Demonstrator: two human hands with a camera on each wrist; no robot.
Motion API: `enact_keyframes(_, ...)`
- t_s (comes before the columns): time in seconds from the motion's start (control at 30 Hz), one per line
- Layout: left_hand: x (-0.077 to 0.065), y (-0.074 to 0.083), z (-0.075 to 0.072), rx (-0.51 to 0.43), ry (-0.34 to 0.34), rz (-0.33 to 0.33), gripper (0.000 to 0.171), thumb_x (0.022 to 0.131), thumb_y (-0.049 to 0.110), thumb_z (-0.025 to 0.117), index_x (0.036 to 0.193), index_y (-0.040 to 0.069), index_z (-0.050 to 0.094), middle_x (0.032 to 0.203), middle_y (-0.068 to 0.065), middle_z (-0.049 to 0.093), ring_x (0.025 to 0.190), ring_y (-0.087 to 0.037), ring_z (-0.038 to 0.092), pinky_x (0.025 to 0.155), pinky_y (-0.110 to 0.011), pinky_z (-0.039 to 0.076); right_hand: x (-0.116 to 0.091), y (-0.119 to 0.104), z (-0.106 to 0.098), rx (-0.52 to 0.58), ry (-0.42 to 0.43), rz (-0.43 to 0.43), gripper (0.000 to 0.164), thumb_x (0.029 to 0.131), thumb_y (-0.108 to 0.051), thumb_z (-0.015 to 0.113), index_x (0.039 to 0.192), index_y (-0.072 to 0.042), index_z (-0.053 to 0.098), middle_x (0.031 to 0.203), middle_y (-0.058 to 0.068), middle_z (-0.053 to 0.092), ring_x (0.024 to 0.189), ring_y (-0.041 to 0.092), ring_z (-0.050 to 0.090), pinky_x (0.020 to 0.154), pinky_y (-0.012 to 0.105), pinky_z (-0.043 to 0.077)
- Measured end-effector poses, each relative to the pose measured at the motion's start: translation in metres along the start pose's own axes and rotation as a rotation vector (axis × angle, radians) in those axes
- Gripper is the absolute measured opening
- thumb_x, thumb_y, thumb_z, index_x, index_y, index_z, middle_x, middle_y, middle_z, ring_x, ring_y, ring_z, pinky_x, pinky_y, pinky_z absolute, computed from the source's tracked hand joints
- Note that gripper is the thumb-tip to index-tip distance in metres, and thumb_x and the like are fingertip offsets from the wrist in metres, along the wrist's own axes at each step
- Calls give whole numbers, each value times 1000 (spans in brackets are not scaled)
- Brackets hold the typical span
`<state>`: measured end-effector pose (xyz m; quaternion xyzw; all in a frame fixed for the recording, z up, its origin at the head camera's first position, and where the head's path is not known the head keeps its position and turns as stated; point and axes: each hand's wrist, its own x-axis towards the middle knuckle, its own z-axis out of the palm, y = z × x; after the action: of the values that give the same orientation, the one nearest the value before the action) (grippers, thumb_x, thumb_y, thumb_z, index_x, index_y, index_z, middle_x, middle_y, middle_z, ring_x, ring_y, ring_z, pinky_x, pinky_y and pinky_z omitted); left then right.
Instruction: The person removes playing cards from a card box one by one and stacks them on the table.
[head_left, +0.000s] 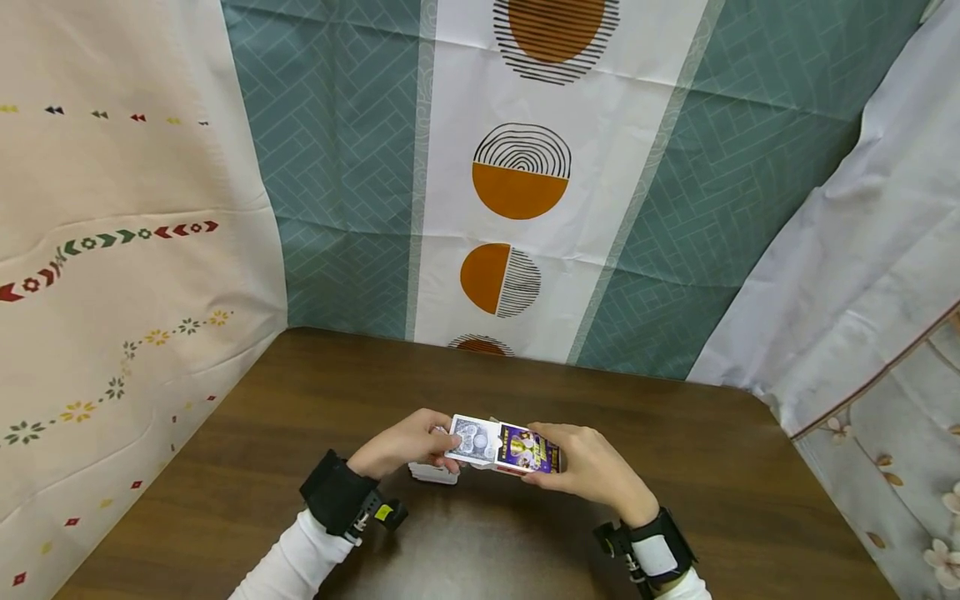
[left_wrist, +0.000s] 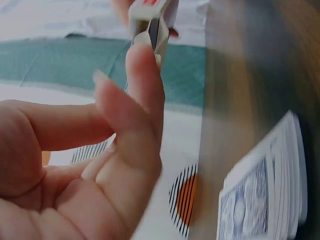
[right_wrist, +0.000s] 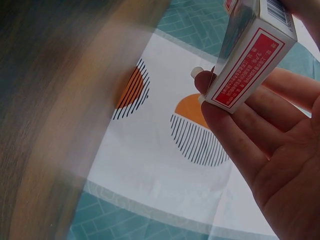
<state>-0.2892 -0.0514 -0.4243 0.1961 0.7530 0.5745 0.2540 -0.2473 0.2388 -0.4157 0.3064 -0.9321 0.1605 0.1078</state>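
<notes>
In the head view, my left hand (head_left: 408, 440) pinches the outer end of a playing card (head_left: 472, 440) with a grey patterned back. The card's other end meets the mouth of a purple card box (head_left: 528, 449). My right hand (head_left: 588, 467) grips that box by its edges, thumb on the near side and fingers on the far side. In the right wrist view, the box's white side (right_wrist: 250, 67) carries a red printed panel, with fingertips under it. The left wrist view has my left fingers (left_wrist: 145, 75) right at the box's open end.
A stack of playing cards (left_wrist: 260, 190) lies on the brown wooden table (head_left: 465, 533), just below my left hand. Patterned cloth (head_left: 345, 167) hangs behind the table's far edge, with more cloth at both sides. Each wrist wears a black strap (head_left: 337, 492) with a camera.
</notes>
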Motion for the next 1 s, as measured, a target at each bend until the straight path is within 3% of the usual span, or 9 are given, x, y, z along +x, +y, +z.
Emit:
enact_keyframes(0.3, -3, -17, -34, -29, 80, 25, 31, 94, 2, 55, 122, -11, 55, 88, -4, 62, 76, -13, 57, 72, -26, 47, 1, 2, 0, 2, -9, -5, 64, 78, -50, 76, 123, -7, 63, 105, 3, 71, 76, 2, 56, 65, 17, 47)
enact_keyframes(0.43, 3, -27, -44, -6, 164, -14, 31, 94, 5, 59, 122, -8, 60, 86, -2, 60, 74, -13, 54, 71, -26, 46, 1, 1, 0, -3, -6, -14, 64, 78, -50, 76, 122, -7, 64, 105, 4, 72, 76, 2, 56, 64, 17, 46)
enact_keyframes(0.63, 22, -44, -50, 129, 324, -111, 26, 87, 10, 70, 109, -4, 67, 71, -1, 60, 62, -14, 55, 60, -26, 43, 0, 2, 3, 13, -32, 4, 63, 77, -50, 76, 122, -7, 64, 104, 3, 71, 76, 3, 56, 65, 18, 47)
enact_keyframes(0.8, 32, -48, -48, 223, 417, -175, 23, 81, 9, 76, 99, -4, 69, 65, -2, 59, 53, -10, 54, 53, -21, 41, 0, 3, 5, 23, -43, 10, 64, 77, -50, 76, 122, -7, 64, 103, 2, 71, 76, 2, 55, 65, 17, 47)
enact_keyframes(1.0, 39, -49, -45, 424, 516, -132, 18, 75, 8, 80, 84, -3, 69, 59, -4, 62, 47, -9, 56, 49, -21, 40, 1, 4, 6, 19, -35, -5, 64, 78, -53, 75, 121, -7, 64, 103, 2, 71, 76, 2, 56, 65, 18, 48)
